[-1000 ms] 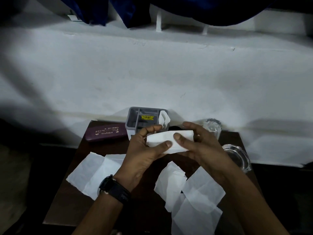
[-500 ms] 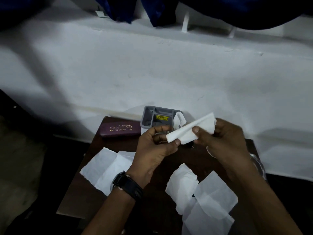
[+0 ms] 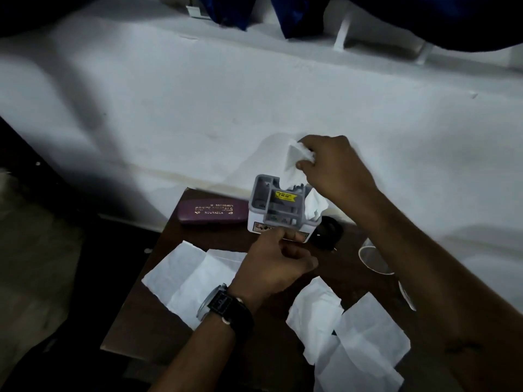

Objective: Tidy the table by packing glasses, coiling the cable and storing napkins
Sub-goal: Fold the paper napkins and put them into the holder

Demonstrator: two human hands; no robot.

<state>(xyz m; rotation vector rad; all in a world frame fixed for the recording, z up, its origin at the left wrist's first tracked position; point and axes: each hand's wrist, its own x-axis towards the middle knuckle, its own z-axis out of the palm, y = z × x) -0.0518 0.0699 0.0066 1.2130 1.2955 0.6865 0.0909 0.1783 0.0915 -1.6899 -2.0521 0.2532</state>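
1. Right hand (image 3: 334,168) pinches a folded white napkin (image 3: 294,162) over the grey organizer (image 3: 280,206), its lower end dipping into a rear compartment.
2. Left hand (image 3: 271,264), fingers loosely curled and holding nothing, touches the organizer's front wall.
3. Loose napkins (image 3: 195,275) lie flat on the dark table (image 3: 141,332).
4. Maroon glasses case (image 3: 213,210) sits just left of the organizer.

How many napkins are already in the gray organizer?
2: one napkin tucked in the organizer's right compartment, another going into the back compartment, held by the right hand. Others may be hidden.
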